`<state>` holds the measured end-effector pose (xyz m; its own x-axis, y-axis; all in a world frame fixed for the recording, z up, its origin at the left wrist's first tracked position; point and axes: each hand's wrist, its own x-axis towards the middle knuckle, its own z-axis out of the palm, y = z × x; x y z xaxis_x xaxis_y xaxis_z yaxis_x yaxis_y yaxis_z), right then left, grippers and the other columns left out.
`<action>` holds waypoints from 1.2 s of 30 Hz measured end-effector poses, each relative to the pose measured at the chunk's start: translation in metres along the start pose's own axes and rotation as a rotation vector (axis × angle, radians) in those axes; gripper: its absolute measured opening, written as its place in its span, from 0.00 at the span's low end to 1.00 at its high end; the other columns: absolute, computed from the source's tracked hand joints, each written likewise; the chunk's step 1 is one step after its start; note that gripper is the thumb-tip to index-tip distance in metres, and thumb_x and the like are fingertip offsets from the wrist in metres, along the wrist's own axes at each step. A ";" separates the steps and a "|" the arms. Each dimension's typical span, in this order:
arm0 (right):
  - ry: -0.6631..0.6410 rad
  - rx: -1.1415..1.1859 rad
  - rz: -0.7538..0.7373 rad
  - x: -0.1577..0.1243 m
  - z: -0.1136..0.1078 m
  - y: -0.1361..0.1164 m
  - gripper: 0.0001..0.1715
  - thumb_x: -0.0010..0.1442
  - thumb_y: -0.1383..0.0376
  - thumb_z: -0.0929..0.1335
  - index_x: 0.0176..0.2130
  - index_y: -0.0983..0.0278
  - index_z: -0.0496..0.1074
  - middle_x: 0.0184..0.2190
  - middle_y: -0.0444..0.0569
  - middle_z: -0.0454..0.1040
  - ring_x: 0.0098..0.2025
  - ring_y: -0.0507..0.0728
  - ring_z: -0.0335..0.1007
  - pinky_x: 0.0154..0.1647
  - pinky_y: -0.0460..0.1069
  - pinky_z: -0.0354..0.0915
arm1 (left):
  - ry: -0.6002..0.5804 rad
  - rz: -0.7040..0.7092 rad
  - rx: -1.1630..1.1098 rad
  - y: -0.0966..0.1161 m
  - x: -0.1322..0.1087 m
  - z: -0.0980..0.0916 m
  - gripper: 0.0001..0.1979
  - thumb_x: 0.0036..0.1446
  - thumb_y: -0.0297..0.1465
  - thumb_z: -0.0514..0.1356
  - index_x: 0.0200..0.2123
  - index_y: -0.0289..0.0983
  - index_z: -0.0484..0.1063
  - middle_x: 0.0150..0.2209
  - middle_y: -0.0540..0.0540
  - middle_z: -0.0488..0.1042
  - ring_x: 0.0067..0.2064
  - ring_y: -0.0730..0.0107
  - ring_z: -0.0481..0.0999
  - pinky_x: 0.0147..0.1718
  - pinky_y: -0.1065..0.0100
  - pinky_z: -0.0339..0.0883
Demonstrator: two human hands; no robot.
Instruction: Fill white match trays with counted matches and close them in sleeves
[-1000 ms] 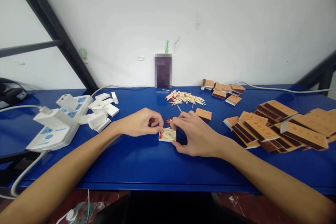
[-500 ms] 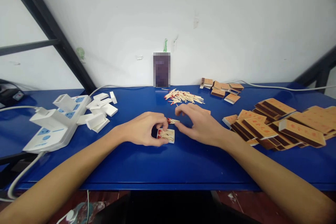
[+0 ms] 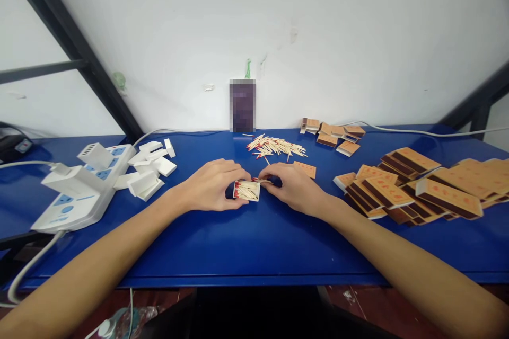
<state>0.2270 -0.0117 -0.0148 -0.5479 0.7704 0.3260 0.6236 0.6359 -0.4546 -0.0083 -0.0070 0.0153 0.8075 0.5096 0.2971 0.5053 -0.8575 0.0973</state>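
Note:
My left hand is closed round a small white matchbox tray full of red-tipped matches, tilted up off the blue table. My right hand is curled just right of the tray, its fingertips pinching a few loose matches at the tray's upper right corner. An orange matchbox sleeve lies just behind my right hand. A heap of loose matches lies farther back near the wall.
Several white empty trays and a white power strip with plugs sit at the left. Piles of orange matchboxes fill the right side, with a smaller group at the back. A blurred dark card leans on the wall.
The left hand lifted and tilted the tray from flat on the table. The right hand reached back, then returned to the tray's right corner with a few matches.

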 end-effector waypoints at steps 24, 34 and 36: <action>0.055 -0.009 -0.001 -0.001 0.001 0.004 0.09 0.54 0.74 0.66 0.34 0.63 0.74 0.32 0.47 0.78 0.33 0.54 0.71 0.37 0.49 0.64 | -0.188 -0.067 -0.142 -0.011 -0.001 0.000 0.15 0.62 0.41 0.60 0.44 0.35 0.74 0.40 0.43 0.74 0.42 0.63 0.72 0.44 0.64 0.64; 0.050 -0.026 -0.019 -0.003 0.002 0.003 0.04 0.60 0.69 0.66 0.38 0.63 0.71 0.34 0.47 0.76 0.37 0.56 0.69 0.38 0.50 0.62 | -0.172 -0.119 -0.189 -0.009 0.000 -0.001 0.16 0.57 0.42 0.64 0.42 0.36 0.74 0.39 0.45 0.74 0.40 0.64 0.72 0.43 0.64 0.63; 0.037 -0.023 -0.005 -0.002 0.002 0.004 0.04 0.61 0.68 0.66 0.37 0.62 0.71 0.34 0.47 0.76 0.36 0.55 0.69 0.38 0.49 0.62 | -0.171 -0.110 -0.186 -0.008 0.000 -0.001 0.15 0.57 0.42 0.64 0.40 0.36 0.74 0.38 0.45 0.75 0.40 0.64 0.73 0.43 0.64 0.63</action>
<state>0.2298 -0.0110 -0.0188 -0.5304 0.7679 0.3592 0.6338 0.6406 -0.4335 -0.0133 0.0000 0.0157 0.7982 0.5918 0.1120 0.5412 -0.7863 0.2979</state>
